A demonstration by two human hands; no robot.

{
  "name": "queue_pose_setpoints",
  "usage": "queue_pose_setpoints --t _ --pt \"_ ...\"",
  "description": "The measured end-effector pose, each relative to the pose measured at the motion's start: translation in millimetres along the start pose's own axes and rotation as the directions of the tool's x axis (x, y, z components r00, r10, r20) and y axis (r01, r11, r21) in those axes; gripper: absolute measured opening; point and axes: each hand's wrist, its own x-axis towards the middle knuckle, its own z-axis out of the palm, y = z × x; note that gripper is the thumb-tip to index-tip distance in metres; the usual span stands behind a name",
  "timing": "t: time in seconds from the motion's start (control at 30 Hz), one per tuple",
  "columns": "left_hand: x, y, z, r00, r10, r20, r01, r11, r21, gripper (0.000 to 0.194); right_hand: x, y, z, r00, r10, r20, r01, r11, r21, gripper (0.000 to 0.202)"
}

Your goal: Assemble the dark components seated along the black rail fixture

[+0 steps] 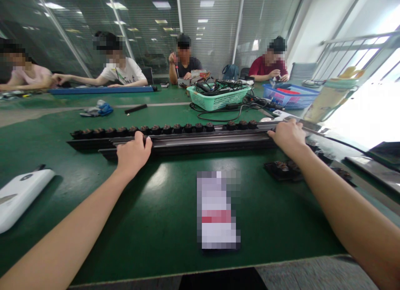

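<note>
A long black metal rail lies across the green table in front of me. My left hand is closed around it near its left end, thumb on top. My right hand grips the right end, with the fingertips partly hidden behind it. Right behind this rail runs a second black rail, topped by a row of several round black sockets with a gap toward the right. More black sockets lie beside my right forearm.
A blurred phone-like slab lies before me on the green table. At left is a white device. Farther back stand a green basket of cables, a blue basket and a large bottle. Several people sit across the table.
</note>
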Motion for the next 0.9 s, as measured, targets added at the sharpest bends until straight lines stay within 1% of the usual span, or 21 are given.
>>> queue_pose_setpoints --t 0.2,0.47,0.9 --pt "0 -1 1.4 1.0 0.003 0.0 -0.003 1.0 -0.005 0.065 0 0 -3 1.0 0.012 0.009 -0.012 1.0 0.001 0.05" --pt "1 -1 2.1 1.0 0.002 -0.002 -0.002 1.0 -0.004 0.065 -1 1 -13 0.994 0.003 0.108 -0.004 1.0 0.015 0.052" --pt "-1 0 -0.6 1.0 0.0 0.013 0.001 1.0 -0.011 0.064 -1 2 -15 0.993 0.019 0.117 -0.02 1.0 0.014 0.054"
